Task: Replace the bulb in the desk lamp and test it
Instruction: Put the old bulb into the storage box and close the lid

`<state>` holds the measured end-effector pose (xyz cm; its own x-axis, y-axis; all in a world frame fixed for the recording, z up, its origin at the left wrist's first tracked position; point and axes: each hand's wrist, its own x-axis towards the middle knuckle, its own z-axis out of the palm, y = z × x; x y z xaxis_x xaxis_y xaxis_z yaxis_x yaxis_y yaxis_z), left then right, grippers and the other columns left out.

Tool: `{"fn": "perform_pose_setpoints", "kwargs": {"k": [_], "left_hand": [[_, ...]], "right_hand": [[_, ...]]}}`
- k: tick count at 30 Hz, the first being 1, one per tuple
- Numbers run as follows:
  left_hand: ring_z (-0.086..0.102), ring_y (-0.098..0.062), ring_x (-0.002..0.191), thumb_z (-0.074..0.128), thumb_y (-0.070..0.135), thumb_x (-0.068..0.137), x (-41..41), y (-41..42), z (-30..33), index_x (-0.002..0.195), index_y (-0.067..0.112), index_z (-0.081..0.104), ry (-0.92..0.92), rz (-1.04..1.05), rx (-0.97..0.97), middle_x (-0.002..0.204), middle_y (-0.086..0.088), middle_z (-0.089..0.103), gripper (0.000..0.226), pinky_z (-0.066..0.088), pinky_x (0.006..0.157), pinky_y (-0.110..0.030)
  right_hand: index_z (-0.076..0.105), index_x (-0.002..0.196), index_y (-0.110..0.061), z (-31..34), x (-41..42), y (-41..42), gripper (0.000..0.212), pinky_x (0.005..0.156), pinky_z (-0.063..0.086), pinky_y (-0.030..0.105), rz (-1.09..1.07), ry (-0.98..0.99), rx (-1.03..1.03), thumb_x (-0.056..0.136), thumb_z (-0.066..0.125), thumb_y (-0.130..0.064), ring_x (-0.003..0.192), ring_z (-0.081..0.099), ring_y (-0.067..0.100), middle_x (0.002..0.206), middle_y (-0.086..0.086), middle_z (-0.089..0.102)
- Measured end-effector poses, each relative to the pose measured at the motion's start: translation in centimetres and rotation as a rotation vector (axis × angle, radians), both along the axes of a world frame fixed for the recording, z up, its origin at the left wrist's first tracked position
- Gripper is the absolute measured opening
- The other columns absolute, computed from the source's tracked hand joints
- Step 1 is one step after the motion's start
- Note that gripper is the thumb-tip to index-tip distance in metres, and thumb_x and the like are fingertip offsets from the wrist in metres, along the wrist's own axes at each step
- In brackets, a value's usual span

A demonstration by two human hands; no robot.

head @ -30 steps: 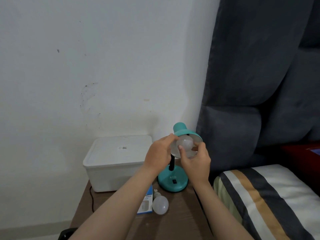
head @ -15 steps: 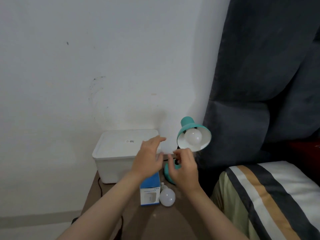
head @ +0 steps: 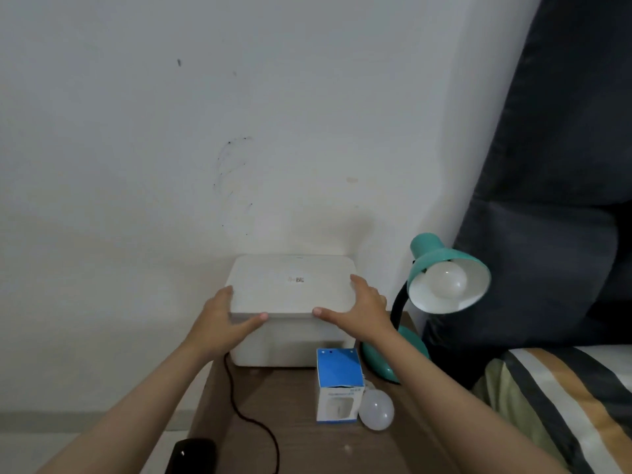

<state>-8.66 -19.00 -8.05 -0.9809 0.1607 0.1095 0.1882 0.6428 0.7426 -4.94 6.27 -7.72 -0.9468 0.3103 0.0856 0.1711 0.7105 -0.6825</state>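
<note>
Both hands are on the white lidded box (head: 290,302), which sits at the back of the brown worktop (head: 301,449), close against the wall (head: 205,131). The left hand (head: 219,325) clasps the box's front left corner, thumb laid along the front rim of the lid and fingers wrapped round the left side. The right hand (head: 359,311) spreads over the box's front right corner, thumb on the front rim, fingers reaching along the right edge of the lid. Each grip is closed on the box.

Just right of the box stands the teal desk lamp (head: 441,268), its round base (head: 383,366) partly hidden behind the right forearm and its black neck curving up close beside the box's right side. A white bulb (head: 446,280) is seated in the shade, unlit, and the shade opens toward the viewer. Right of the lamp the dark padded headboard (head: 547,234) rises, leaving little room on that side.

In front of the box, near its right corner, a blue and white bulb carton (head: 338,388) stands upright, and a loose white bulb (head: 376,410) lies touching its right side. A black cord (head: 253,419) trails from under the box's left front corner across the worktop toward its near edge. The worktop in front of the box, between cord and carton, is bare. A striped bed cover (head: 564,405) lies beyond the worktop's right edge.
</note>
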Motion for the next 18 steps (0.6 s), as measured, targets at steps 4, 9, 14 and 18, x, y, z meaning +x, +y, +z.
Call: {"fn": "perform_pose_setpoints", "kwargs": {"k": [4, 9, 14, 18], "left_hand": [[0.037, -0.024, 0.13, 0.074, 0.045, 0.073, -0.7, -0.1, -0.9, 0.14, 0.012, 0.032, 0.032, 0.037, 0.057, 0.142, -0.011, 0.036, 0.086, 0.033, 0.106, -0.036], [0.037, -0.02, 0.129, 0.074, 0.041, 0.074, -0.5, 0.1, -0.8, 0.14, 0.014, 0.034, 0.137, 0.077, 0.174, 0.141, -0.006, 0.038, 0.082, 0.032, 0.106, -0.032], [0.036, -0.02, 0.132, 0.074, 0.04, 0.075, 0.9, -0.4, 1.9, 0.141, 0.015, 0.033, 0.24, 0.06, 0.19, 0.145, -0.005, 0.037, 0.082, 0.036, 0.108, -0.037], [0.033, -0.016, 0.137, 0.076, 0.04, 0.07, 6.2, -1.4, 3.7, 0.139, 0.016, 0.041, 0.29, 0.057, 0.204, 0.147, -0.002, 0.039, 0.08, 0.03, 0.11, -0.031]], "right_hand": [[0.031, 0.142, -0.016, -0.2, -0.5, 0.1, 0.111, 0.109, 0.032, 0.04, 0.007, 0.012, -0.116, 0.054, 0.076, -0.067, 0.135, 0.03, 0.025, 0.144, 0.006, 0.038], [0.03, 0.143, -0.015, 0.3, -0.1, -0.5, 0.113, 0.112, 0.03, 0.046, -0.018, 0.135, -0.114, 0.054, 0.074, -0.07, 0.137, 0.028, 0.025, 0.146, 0.006, 0.037], [0.027, 0.145, -0.017, 2.9, 1.5, -1.4, 0.11, 0.117, 0.019, 0.044, -0.007, 0.247, -0.075, 0.058, 0.072, -0.068, 0.144, 0.012, 0.022, 0.154, 0.005, 0.027], [0.029, 0.143, -0.019, 4.2, 6.8, -1.8, 0.107, 0.114, 0.025, 0.044, -0.029, 0.284, 0.026, 0.059, 0.066, -0.074, 0.14, 0.02, 0.024, 0.15, 0.006, 0.03]]}}
